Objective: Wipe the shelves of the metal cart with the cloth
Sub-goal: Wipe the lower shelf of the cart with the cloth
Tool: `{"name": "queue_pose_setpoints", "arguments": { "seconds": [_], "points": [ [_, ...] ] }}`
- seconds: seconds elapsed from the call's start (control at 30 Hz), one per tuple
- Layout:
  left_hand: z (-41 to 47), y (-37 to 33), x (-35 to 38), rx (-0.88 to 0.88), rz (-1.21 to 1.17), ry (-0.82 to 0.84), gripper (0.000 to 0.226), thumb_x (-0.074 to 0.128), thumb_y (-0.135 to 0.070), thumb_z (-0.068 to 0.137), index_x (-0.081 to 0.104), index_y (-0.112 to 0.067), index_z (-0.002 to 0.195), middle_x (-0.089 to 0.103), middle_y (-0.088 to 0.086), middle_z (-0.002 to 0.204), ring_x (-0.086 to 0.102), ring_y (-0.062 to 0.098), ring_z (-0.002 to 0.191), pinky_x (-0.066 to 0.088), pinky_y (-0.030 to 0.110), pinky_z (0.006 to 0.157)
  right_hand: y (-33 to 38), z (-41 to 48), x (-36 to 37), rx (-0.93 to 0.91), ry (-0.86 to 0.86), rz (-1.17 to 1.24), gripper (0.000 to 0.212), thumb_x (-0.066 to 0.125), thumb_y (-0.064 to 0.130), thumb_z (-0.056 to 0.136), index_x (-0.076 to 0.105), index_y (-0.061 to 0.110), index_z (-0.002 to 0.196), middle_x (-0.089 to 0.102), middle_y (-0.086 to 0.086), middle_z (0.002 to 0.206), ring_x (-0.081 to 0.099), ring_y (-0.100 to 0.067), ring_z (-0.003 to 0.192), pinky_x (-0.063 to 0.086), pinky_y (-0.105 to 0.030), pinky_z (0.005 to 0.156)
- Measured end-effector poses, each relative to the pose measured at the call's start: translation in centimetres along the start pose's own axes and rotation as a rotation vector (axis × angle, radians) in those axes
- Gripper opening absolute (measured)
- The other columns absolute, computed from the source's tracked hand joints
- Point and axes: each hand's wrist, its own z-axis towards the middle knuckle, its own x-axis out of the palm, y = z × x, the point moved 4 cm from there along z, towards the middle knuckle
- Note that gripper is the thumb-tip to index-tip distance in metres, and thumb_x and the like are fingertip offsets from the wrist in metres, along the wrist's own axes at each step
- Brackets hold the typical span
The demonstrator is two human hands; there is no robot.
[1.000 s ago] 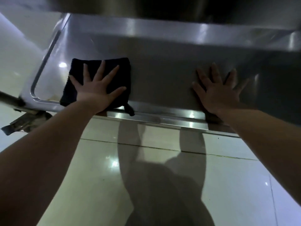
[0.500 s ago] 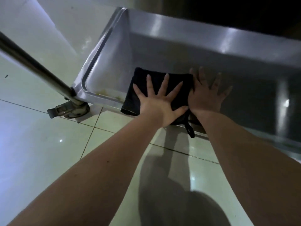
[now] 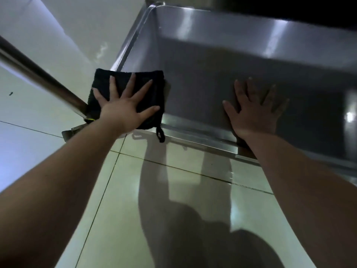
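We see a dim picture with weak, grey-green light. The floor (image 3: 48,151) is brightest at the left, where it glows pale blue. The light comes from behind us, so a big dark shadow (image 3: 183,219) of us lies on the tiles in the middle. The shelf (image 3: 202,84) is grey and dull, with bright streaks on its far wall and one small white glare spot at the right. The top right corner is black. The cloth (image 3: 100,78) is too dark to show folds. The pole (image 3: 38,74) looks blurry at the left edge, and straight lines bend near the edges.
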Motion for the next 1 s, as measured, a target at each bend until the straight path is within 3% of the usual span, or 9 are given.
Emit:
{"name": "queue_pose_setpoints", "arguments": {
  "seconds": [0.17, 0.27, 0.43, 0.57, 0.7, 0.87, 1.0],
  "points": [
    [-1.5, -11.7, 0.3, 0.205, -0.024, -0.008, 0.081, 0.011, -0.091, 0.073, -0.013, -0.061, 0.144, -0.021, -0.011, 0.162, -0.022, 0.045, 0.144, -0.01, 0.079, 0.102, 0.0, 0.1, -0.1, -0.003, 0.008, 0.027, 0.061, 0.012, 0.068, 0.093, 0.004, 0.051, 0.151, 0.001, 0.016, 0.164, -0.006, -0.043, 0.148, -0.009, -0.07, 0.11],
    [-3.2, -16.0, 1.0, 0.332, -0.028, -0.013, 0.08, 0.007, -0.091, 0.072, -0.011, -0.062, 0.144, -0.018, -0.013, 0.162, -0.025, 0.044, 0.144, -0.016, 0.078, 0.1, -0.4, 0.0, -0.2, -0.007, 0.0, 0.075, 0.054, 0.018, 0.059, 0.098, 0.009, 0.053, 0.15, 0.004, 0.018, 0.163, -0.005, -0.04, 0.149, -0.006, -0.07, 0.111],
    [-1.9, -7.1, 0.9, 0.201, -0.049, -0.051, 0.078, 0.012, -0.095, 0.068, -0.013, -0.069, 0.138, -0.017, -0.023, 0.16, -0.018, 0.033, 0.148, -0.01, 0.074, 0.107, -1.7, 0.3, -0.7, -0.101, 0.024, 0.04, 0.058, 0.015, 0.072, 0.092, 0.004, 0.057, 0.148, 0.006, 0.019, 0.163, 0.001, -0.036, 0.15, -0.005, -0.071, 0.11],
    [-0.1, -0.7, 0.6, 0.077, -0.027, -0.011, 0.077, 0.004, -0.097, 0.064, -0.02, -0.072, 0.133, -0.018, -0.02, 0.161, -0.019, 0.033, 0.148, -0.013, 0.071, 0.109, -2.4, -0.2, -0.8, -0.112, 0.006, 0.018, 0.061, 0.012, 0.074, 0.091, 0.002, 0.057, 0.148, 0.005, 0.017, 0.163, 0.0, -0.031, 0.15, -0.005, -0.073, 0.109],
    [2.9, -2.3, 0.4, 0.119, 0.008, -0.061, 0.076, -0.004, -0.098, 0.062, -0.025, -0.072, 0.13, -0.017, -0.017, 0.161, -0.018, 0.038, 0.147, -0.012, 0.073, 0.106, -2.2, -0.2, -0.8, -0.099, 0.012, -0.009, 0.065, 0.007, 0.076, 0.087, 0.002, 0.056, 0.149, 0.003, 0.018, 0.163, -0.004, -0.045, 0.147, -0.007, -0.07, 0.111],
    [9.8, -6.2, -2.0, 0.154, -0.043, -0.086, 0.079, 0.01, -0.095, 0.069, -0.006, -0.066, 0.142, -0.008, -0.013, 0.164, -0.015, 0.04, 0.147, -0.009, 0.076, 0.104, -2.3, -0.3, -0.9, -0.089, -0.001, 0.009, 0.069, 0.006, 0.077, 0.084, 0.003, 0.056, 0.149, 0.004, 0.019, 0.163, -0.002, -0.048, 0.146, -0.006, -0.062, 0.117],
    [13.9, -8.3, -3.3, 0.14, -0.047, -0.033, 0.08, 0.016, -0.094, 0.072, -0.003, -0.064, 0.144, -0.008, -0.012, 0.164, -0.016, 0.04, 0.147, -0.011, 0.076, 0.103, -2.2, -0.3, -1.1, -0.085, 0.013, 0.007, 0.069, 0.007, 0.077, 0.084, 0.005, 0.055, 0.15, 0.005, 0.018, 0.163, -0.001, -0.048, 0.146, -0.003, -0.062, 0.116]
  ]
}}
